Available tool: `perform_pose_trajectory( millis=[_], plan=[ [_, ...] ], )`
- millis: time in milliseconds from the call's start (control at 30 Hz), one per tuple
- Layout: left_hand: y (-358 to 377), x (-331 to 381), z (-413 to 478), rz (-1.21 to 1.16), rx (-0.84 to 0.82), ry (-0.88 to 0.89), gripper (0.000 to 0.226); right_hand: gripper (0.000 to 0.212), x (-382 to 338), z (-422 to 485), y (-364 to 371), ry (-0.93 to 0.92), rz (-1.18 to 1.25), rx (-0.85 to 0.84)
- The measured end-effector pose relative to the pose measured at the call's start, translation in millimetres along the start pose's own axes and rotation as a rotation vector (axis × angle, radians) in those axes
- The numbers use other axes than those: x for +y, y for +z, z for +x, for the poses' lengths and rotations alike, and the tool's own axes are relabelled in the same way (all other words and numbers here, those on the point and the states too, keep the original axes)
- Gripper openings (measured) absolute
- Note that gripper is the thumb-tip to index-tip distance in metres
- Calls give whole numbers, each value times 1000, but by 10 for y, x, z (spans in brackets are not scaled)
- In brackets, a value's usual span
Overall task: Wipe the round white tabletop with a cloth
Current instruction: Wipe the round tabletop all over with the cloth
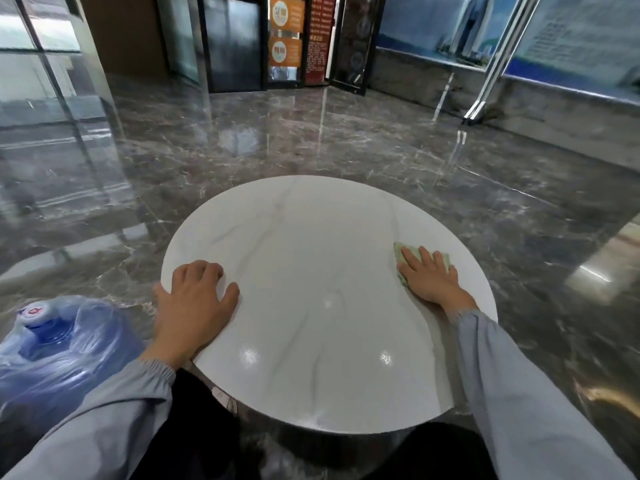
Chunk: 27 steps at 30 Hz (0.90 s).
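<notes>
Where the round white tabletop (311, 271) curves toward its right edge, we see a small pale green cloth (404, 255) lying flat on the surface. Our right hand (431, 278) presses down on it with straight, spread fingers, so the palm covers most of it. Only the cloth's far corner and a strip along each side show around the hand, and nothing is curled round it.

Our left hand (195, 299) rests on the tabletop's left rim. Its fingers are loosely bent with the tips on the white surface and the thumb is spread toward the middle. It grasps nothing. The two hands are well apart, with bare, glossy, faintly veined tabletop between them.

Grey-blue sleeves (512, 393) cover both forearms down to the wrists.

Beside the table on the left, just below the left hand, stands a large blue water jug (59, 344) wrapped in clear plastic. The table stands on a polished dark marble floor (311, 140). Beyond it are dark glass doors (232, 43), orange posters (285, 29) and a wall mural of tall buildings (467, 29).
</notes>
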<state>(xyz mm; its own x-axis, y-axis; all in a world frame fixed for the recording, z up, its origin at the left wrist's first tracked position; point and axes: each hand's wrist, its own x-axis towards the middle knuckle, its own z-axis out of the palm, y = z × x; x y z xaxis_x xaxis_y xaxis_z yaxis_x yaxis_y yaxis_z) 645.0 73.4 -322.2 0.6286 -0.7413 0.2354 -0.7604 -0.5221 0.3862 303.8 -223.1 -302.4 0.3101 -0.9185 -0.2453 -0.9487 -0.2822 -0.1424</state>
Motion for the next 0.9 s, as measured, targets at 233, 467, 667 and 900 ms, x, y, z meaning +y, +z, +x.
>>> perform_pose_trajectory(
  millis=[233,467,667,900],
  plan=[
    [-16,3,-7,-6,-18,9,31,62,-1115,-1019,429,-445,-148,-2],
    [0,-36,-16,-16,6,39,25,55,-1430,-2083,771,-779,-122,-44],
    [-16,-16,-27,-19,-16,27,28,56,-1204,-1503,499,-627,-88,-36],
    [-6,-18,4,-23,16,22,33,58,-1139,-78,174,-250,-60,12]
  ],
)
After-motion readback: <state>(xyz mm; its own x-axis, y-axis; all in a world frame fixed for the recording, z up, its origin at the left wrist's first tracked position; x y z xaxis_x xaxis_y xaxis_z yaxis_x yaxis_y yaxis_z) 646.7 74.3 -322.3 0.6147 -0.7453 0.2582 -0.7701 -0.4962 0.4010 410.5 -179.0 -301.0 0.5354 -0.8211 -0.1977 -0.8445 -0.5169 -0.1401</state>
